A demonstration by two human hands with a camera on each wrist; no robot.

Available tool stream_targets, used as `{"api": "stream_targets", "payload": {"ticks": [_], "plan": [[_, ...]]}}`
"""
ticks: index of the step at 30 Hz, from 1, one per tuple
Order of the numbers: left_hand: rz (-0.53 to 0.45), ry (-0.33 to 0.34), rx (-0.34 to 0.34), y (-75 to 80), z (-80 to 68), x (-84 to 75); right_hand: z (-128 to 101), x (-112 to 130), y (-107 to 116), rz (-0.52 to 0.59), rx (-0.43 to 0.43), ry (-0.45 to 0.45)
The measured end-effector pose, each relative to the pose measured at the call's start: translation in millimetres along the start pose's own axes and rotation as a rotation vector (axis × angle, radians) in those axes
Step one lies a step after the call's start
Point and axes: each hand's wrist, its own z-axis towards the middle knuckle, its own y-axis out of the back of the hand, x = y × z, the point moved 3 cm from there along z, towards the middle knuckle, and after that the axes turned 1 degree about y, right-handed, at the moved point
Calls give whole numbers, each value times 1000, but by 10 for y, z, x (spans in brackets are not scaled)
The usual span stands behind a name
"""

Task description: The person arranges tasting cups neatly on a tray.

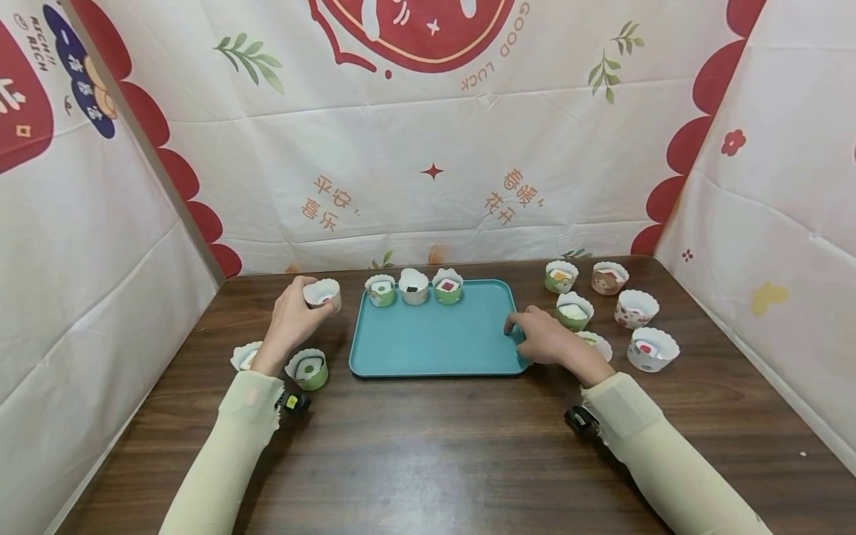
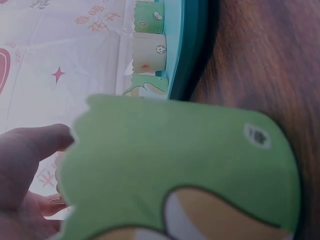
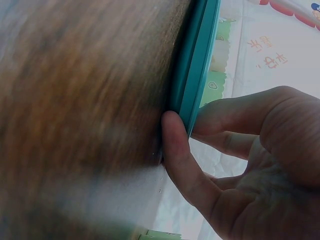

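My left hand [image 1: 292, 319] grips a white scalloped paper cup [image 1: 323, 291] with a small red-and-white piece inside, just left of the tray. Below that wrist stand a green paper cup [image 1: 309, 369] and a white-rimmed cup [image 1: 244, 357] partly behind the arm. In the left wrist view the green cup [image 2: 175, 160] hides much of the hand. My right hand [image 1: 550, 338] pinches the right edge of the teal tray [image 1: 435, 338], its fingers on either side of the rim [image 3: 197, 75]. Along the tray's back left sit a green cup [image 1: 381, 291], a white cup [image 1: 414, 287] and another green cup [image 1: 447, 287].
Several filled paper cups stand on the right of the brown wooden table [image 1: 414, 453], among them a white one [image 1: 653, 351] and a green one [image 1: 574, 312]. One cup [image 1: 595, 344] is partly hidden by the right forearm. A printed cloth [image 1: 428, 215] hangs behind.
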Motion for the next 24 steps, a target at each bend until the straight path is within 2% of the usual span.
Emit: {"api": "stream_targets", "payload": {"ticks": [13, 24], "plan": [[-13, 2, -23, -5, -6, -21, 23, -31, -13, -2, 0, 1], [-46, -26, -25, -49, -27, -103, 22, -34, -12, -5, -2, 6]]}}
